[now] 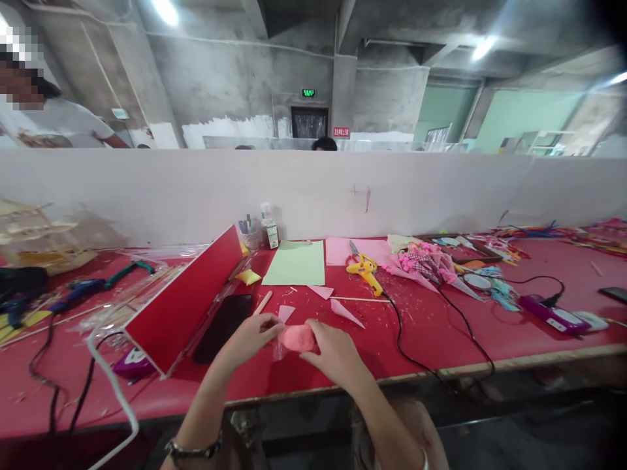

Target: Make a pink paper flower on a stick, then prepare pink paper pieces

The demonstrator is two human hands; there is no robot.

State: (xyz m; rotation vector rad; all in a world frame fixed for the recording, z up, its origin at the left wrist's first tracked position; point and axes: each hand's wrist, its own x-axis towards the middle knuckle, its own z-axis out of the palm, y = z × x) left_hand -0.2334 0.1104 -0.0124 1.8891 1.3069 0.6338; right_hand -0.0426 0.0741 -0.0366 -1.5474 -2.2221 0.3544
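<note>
Both of my hands meet over the front edge of the red table (441, 339). My left hand (249, 338) pinches the left side of a soft pink lump (296, 338), which seems to sit in a clear wrapper. My right hand (333, 352) closes its fingers round the lump's right side. A dark bracelet circles my left wrist. Small pink paper cones (345, 311) lie on the table just beyond my hands.
A red panel (183, 300) leans at the left beside a black phone (223, 326). Green paper (295, 262), pink paper, a yellow glue gun (365, 271) with black cord, a pink bouquet (426, 261) and a purple power strip (551, 314) lie farther back. A person stands behind the white partition, far left.
</note>
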